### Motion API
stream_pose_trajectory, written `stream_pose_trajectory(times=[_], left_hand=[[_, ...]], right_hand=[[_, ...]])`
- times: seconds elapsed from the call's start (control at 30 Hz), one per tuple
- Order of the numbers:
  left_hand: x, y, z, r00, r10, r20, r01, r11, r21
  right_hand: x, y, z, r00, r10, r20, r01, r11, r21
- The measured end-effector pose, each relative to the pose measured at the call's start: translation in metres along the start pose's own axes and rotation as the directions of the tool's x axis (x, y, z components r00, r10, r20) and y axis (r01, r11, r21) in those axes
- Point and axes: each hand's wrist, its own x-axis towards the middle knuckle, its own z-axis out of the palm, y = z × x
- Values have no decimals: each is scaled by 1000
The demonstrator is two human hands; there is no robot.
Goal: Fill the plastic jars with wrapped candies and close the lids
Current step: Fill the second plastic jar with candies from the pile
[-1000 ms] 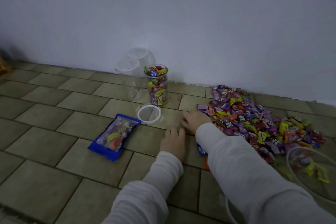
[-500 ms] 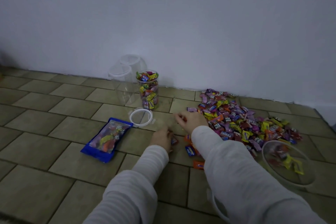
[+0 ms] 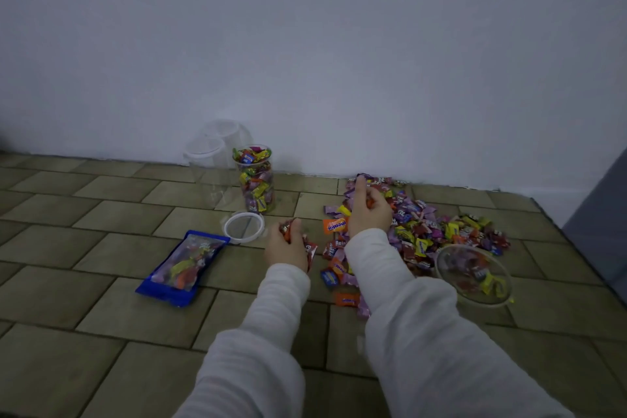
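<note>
A clear plastic jar (image 3: 257,180) full of wrapped candies stands open near the wall. Its white-rimmed lid (image 3: 244,226) lies on the tiles in front of it. Two empty clear jars (image 3: 212,159) stand behind and to its left. A big heap of wrapped candies (image 3: 427,224) covers the floor at the right. My left hand (image 3: 288,244) grips several candies just right of the lid. My right hand (image 3: 368,207) holds candies at the heap's left edge, one finger stretched out.
A blue candy bag (image 3: 183,264) lies on the tiles at the left. A clear bowl (image 3: 475,275) with a few candies sits at the right, near my right sleeve. Loose candies (image 3: 339,268) lie between my arms. The white wall runs close behind everything.
Both hands have lifted off the floor with candies in them. The right hand moved further into the heap. The view has pulled back and tilted up.
</note>
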Motion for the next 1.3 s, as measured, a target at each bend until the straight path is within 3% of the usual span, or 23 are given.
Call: stream_pose_trajectory(times=[0.37,0.7,0.93,1.07,1.17,1.3], left_hand=[[-27,13,16,990,141,15,-140,986,-86],[-54,47,32,957,291,-17,-289,940,-183],[-91,69,71,907,420,37,-389,866,-315],[-109,73,93,893,438,106,-381,859,-342],[-120,75,106,879,457,137,-388,851,-353],[-130,71,119,857,483,182,-406,848,-339]], right_hand=[[-5,-23,-34,997,-81,-15,79,990,-119],[-3,-71,-48,984,-131,-121,152,972,180],[10,-95,-111,967,-118,-224,186,931,315],[20,-91,-153,958,-49,-281,151,922,356],[26,-78,-177,949,82,-303,36,930,365],[27,-65,-194,933,278,-227,-157,885,439]])
